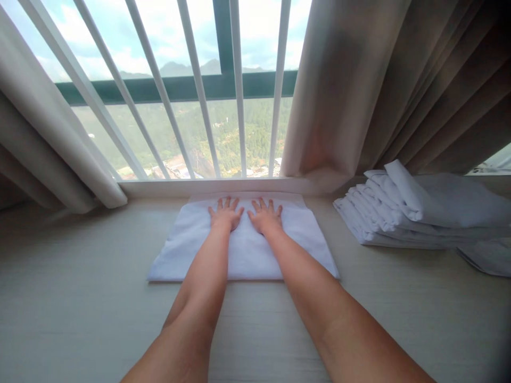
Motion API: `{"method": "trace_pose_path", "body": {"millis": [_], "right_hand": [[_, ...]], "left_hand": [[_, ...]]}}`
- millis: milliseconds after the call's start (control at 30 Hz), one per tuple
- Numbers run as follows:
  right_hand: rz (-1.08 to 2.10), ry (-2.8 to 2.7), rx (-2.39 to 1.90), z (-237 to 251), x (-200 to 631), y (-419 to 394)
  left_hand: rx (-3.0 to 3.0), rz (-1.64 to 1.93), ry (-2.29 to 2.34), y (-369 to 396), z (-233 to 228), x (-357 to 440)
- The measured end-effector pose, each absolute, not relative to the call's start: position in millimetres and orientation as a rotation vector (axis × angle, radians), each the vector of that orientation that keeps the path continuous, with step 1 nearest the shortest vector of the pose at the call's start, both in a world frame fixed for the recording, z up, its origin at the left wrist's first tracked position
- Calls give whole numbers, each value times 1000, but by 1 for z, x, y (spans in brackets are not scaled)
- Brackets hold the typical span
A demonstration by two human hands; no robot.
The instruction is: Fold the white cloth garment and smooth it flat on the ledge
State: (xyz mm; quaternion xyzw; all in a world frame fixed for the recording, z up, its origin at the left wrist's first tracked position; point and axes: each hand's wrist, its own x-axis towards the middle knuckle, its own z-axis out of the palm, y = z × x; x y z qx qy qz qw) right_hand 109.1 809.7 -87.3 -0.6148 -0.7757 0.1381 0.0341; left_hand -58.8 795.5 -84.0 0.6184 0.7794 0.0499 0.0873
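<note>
A folded white cloth [255,260] lies flat on the pale surface in front of me, its far edge close to the window ledge. My left hand [225,214] presses palm down on the far half of the cloth, fingers spread. Beside it, a short gap to the right, my right hand [265,216] rests the same way, fingers apart and pointing toward the window. Neither hand grips anything. Both forearms stretch across the near edge of the cloth and hide parts of it.
To the right sits a stack of folded white cloths [415,213], with a greyish cloth piece [489,256] at its near right. A barred window [199,122] stands behind a low ledge [215,187]. Curtains hang at the left [51,138] and right [343,90].
</note>
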Motion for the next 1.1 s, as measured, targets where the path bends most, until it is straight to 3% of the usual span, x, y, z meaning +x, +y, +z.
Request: {"method": "trace_pose_path", "body": {"millis": [533,1100], "right_hand": [[452,-2389,-1917,-90,120,739],[468,-2405,-1897,-80,173,543]], "left_hand": [[1822,185,2329,721,-86,-44],[1792,201,2335,517,-71,13]]}}
